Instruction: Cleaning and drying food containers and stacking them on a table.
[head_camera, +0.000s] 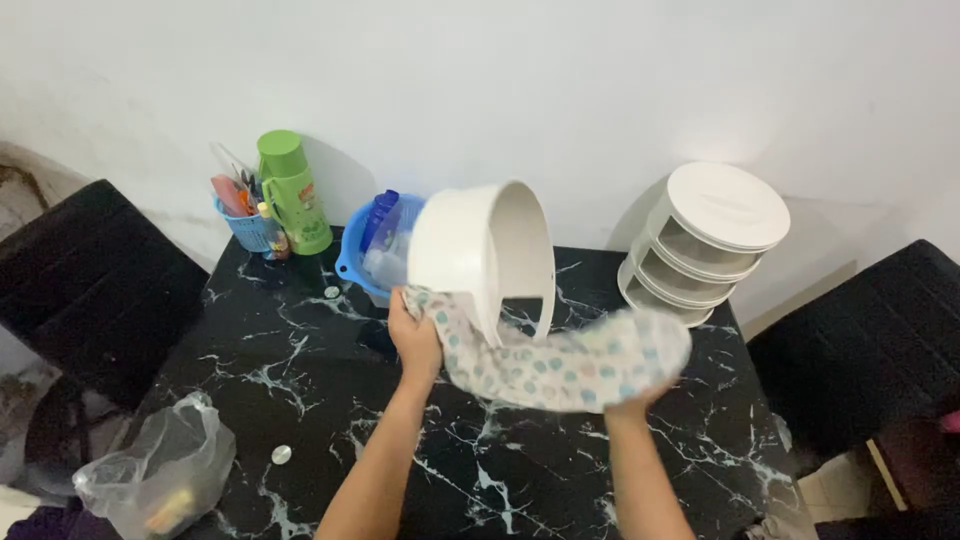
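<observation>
We see the left hand (415, 340) holding a round white bowl-like container (480, 255) tipped on its side above the black marbled counter (300, 390), its opening turned to the right. Its fingers are clamped on the container's lower rim together with one end of a dotted cloth (560, 365). The right hand (635, 400) is mostly hidden under the other end of the cloth; its fingers appear closed on the fabric.

The container hangs in the air, just in front of a blue basin (360, 255) with bottles in it. We judge the grip risky: one hand pinches a smooth rim through cloth, so the container could slip and drop onto the counter or knock into the basin. A white tiered organiser (705, 240) stands against the wall to the right, a green flask (292, 190) to the left, and a crumpled plastic bag (160, 470) lies at the near-left corner.
</observation>
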